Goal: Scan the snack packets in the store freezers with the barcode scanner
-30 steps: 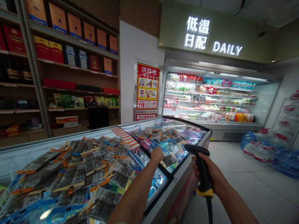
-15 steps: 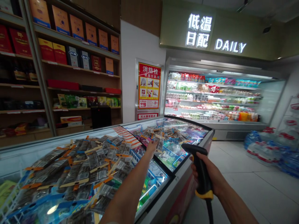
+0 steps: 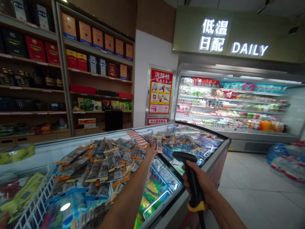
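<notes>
My left hand (image 3: 151, 150) reaches out over the freezer and is closed on one small clear packet (image 3: 157, 143) with a barcode label on it. My right hand (image 3: 194, 178) is wrapped round the grip of a black and yellow barcode scanner (image 3: 194, 184), whose head points left toward the packet. A cable runs down from the scanner's base. A large heap of similar packets (image 3: 102, 162) with orange, tan and blue ends lies on the freezer's glass top left of my left arm. A smaller pile of packets (image 3: 181, 140) lies beyond my left hand.
The chest freezer (image 3: 209, 154) has a dark frame and wire baskets (image 3: 39, 200) with bagged goods. Shelves with boxes (image 3: 97, 70) stand at the back left, a lit refrigerated display (image 3: 231, 108) at the back right. Bottled water packs (image 3: 283, 162) sit on the floor at right.
My view has turned left, so the surroundings sit further right. The scanner has moved left, closer to the packet in my left hand. Both hands keep their grip.
</notes>
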The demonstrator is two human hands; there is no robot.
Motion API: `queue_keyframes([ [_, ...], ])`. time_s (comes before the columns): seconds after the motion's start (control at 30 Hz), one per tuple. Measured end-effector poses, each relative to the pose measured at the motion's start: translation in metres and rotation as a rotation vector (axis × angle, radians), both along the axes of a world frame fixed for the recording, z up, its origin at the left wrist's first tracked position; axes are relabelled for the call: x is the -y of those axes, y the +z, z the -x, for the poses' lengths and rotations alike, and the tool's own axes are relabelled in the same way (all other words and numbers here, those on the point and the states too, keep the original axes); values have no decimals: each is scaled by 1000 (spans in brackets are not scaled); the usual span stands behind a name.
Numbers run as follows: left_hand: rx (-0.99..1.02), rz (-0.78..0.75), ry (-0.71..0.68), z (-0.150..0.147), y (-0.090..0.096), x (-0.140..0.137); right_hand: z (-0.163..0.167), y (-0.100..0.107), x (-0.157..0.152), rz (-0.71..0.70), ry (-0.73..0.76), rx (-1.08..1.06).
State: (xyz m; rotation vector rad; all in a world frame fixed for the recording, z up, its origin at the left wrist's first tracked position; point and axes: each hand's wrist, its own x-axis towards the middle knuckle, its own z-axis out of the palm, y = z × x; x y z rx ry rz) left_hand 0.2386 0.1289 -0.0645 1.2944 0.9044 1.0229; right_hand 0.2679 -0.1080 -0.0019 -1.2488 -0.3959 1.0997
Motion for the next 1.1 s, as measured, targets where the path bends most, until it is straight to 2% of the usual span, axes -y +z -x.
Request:
queue_keyframes([
  [0.1, 114, 104, 6, 7, 1, -2, 3, 2, -4, 6, 8, 10],
  [0.3, 103, -21, -12, 15, -1, -11, -3, 3, -8, -12, 15, 63],
  [0.4, -75, -184, 83, 29, 0, -23, -12, 3, -7, -15, 3, 74],
  [0.5, -403, -372, 241, 54, 6, -34, -21, 1, -6, -12, -6, 48],
  [0.6, -671, -463, 327, 79, 14, -38, -28, -3, -7, -25, -15, 30],
  [0.8, -1009, -615, 567, 108, 23, -37, -39, -8, -9, -56, -34, 30],
  [0.87, -1058, -623, 625, 110, 25, -36, -44, -8, -8, -58, -43, 26],
  [0.97, -1076, -658, 636, 99, 31, -33, -54, -9, -4, -71, -83, 23],
  [1.1, -1006, -742, 481, 56, 39, -24, -73, -12, 2, -74, -138, 3],
])
